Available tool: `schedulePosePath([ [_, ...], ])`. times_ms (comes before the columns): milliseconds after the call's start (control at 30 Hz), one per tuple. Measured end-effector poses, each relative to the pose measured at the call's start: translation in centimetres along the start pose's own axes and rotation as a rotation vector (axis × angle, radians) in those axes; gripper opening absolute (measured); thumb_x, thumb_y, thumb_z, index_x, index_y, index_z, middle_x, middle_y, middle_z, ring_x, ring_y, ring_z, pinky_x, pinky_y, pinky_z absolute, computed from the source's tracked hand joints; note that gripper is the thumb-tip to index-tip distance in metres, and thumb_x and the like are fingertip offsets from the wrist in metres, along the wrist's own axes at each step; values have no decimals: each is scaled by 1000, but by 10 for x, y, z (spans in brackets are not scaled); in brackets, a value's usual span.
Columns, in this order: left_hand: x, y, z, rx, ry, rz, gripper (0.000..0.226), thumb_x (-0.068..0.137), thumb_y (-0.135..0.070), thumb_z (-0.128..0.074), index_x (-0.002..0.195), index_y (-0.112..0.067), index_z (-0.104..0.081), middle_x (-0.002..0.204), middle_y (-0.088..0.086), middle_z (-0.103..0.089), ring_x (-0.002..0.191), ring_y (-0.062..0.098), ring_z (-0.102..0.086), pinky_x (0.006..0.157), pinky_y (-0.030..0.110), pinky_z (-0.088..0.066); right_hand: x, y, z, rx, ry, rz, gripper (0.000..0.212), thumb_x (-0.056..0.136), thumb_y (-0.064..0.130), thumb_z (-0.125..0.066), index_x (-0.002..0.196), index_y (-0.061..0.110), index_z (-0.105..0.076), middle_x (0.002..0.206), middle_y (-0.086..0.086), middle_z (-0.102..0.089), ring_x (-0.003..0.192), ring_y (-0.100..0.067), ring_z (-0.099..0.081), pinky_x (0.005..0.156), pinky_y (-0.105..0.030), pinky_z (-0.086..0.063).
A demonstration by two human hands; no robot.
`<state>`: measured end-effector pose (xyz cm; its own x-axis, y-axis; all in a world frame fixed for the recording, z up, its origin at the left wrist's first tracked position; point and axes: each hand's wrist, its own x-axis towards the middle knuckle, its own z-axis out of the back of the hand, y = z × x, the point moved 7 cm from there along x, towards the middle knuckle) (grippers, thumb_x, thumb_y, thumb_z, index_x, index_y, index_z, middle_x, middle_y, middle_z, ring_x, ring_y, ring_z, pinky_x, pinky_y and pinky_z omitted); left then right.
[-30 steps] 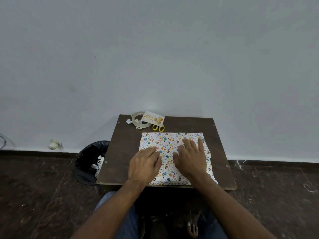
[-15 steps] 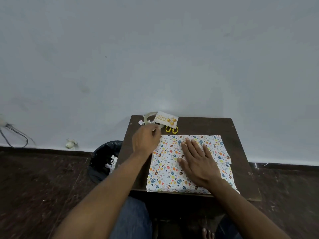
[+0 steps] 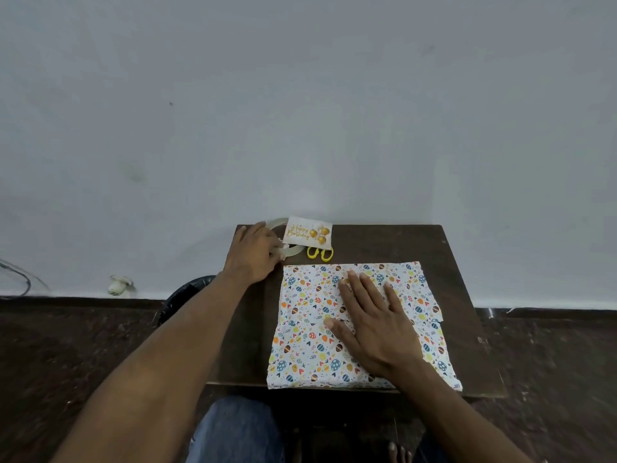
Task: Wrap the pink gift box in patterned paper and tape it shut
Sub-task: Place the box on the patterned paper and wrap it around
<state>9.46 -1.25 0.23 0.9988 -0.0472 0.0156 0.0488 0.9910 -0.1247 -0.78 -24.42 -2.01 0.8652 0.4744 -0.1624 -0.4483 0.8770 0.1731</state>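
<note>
Patterned paper with coloured eggs and hearts lies folded flat on the dark wooden table; the pink gift box is not visible. My right hand presses flat on the paper with straight, spread fingers. My left hand has reached to the table's far left corner, where its fingers curl on a clear tape roll. Part of the roll is hidden under my hand and under a card.
A "Happy Birthday" card lies over the tape roll at the table's back edge. Yellow scissor handles poke out just below it. A black bin stands on the floor left of the table. My knees are under the front edge.
My left hand left the paper and moved up and left to the tape roll at the far corner. My right hand stayed pressed on the paper. The camera shifted slightly.
</note>
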Motion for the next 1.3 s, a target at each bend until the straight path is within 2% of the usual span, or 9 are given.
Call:
schedulePosePath([
  [233,-3,-12,12,-33,-86,-141,21,97,-26,-55,112,-25,-70,133,-8,-57,146,11,-25,118,38,-8,1,2,2,15,-3,-1,79,86,73,9,150,29,23,158,7,30,144,-14,32,121,-44,14],
  [567,-60,-24,17,-110,-328,-277,20,82,-8,-74,100,-17,-73,113,0,-71,129,22,-52,113,39,-23,2,0,-1,7,-12,1,82,86,74,8,153,28,20,159,6,28,145,-14,30,121,-45,14],
  [767,-101,-23,13,-240,-440,-175,17,85,-6,-71,99,-16,-70,110,0,-70,125,21,-53,109,43,-32,0,-1,-1,-2,-11,0,81,87,74,6,153,28,19,159,6,28,146,-15,28,121,-46,15],
  [900,-113,-17,25,-438,-543,-85,14,89,-19,-59,96,-12,-69,106,0,-71,120,22,-57,98,43,-44,1,0,-1,8,-1,-1,81,89,74,4,153,27,18,160,5,26,146,-15,28,120,-45,16],
  [1000,-116,-12,31,-574,-582,33,9,89,-12,-65,97,-10,-68,104,6,-70,102,28,-63,83,49,-54,3,0,0,28,8,0,81,90,74,1,154,27,15,161,5,24,147,-15,27,120,-45,16],
  [1067,-110,-18,33,-563,-528,77,8,90,-12,-66,99,-11,-67,96,3,-69,87,23,-63,74,49,-54,3,-1,1,34,9,-5,81,90,74,-1,155,28,13,162,4,23,147,-15,26,121,-46,15],
  [1167,-94,-41,38,-439,-460,17,7,90,-15,-68,97,-13,-66,95,-1,-69,87,16,-59,97,49,-45,1,0,1,24,2,-10,80,91,74,0,155,28,15,161,5,24,147,-15,27,121,-46,15],
  [1233,-73,-61,35,-325,-380,-129,12,90,-16,-68,102,-15,-67,111,1,-70,114,18,-60,113,46,-29,0,0,0,22,-14,-5,79,92,73,0,155,27,15,161,5,25,146,-14,27,121,-45,15],
  [1300,-52,-82,27,-206,-264,-278,19,94,-21,-62,112,-15,-65,131,5,-63,132,17,-50,120,43,-16,0,0,0,23,-26,-2,80,91,73,2,155,27,15,160,5,25,147,-14,27,121,-45,15],
])
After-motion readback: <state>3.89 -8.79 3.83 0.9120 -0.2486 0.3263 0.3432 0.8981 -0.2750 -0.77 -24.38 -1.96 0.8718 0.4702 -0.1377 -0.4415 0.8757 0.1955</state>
